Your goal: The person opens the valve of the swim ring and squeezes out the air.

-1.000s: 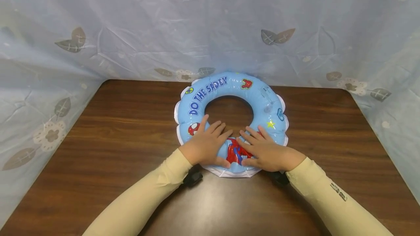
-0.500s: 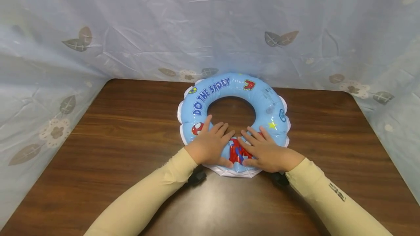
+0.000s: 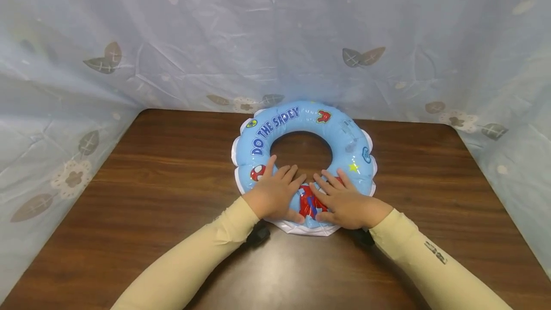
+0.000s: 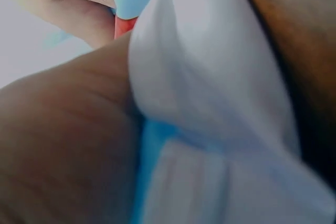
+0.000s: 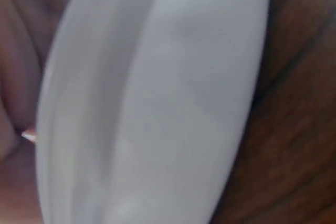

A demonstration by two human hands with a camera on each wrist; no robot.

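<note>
A light blue inflated swim ring [image 3: 344, 142] with a white scalloped edge lies flat on the wooden table. It carries the words "DO THE SADEY", a yellow star and a red-and-blue figure. My left hand [image 3: 277, 194] rests with spread fingers on the near left part of the ring. Spread the same way, my right hand [image 3: 344, 201] lies on the near right part, the figure showing between the two thumbs. Fingertips of both hands reach the ring's inner hole. In the right wrist view the white edge [image 5: 178, 98] fills the middle, beside the palm [image 5: 21, 77].
The brown wooden table [image 3: 172, 157] extends around the ring on all sides. A pale curtain [image 3: 206, 27] with leaf and flower prints hangs behind and at both sides, close to the ring's far edge. Cream sleeves [image 3: 193, 257] cover both forearms.
Both hands stay on the near part of the ring, and the ring keeps its place on the table. Only the head view shifts slightly.
</note>
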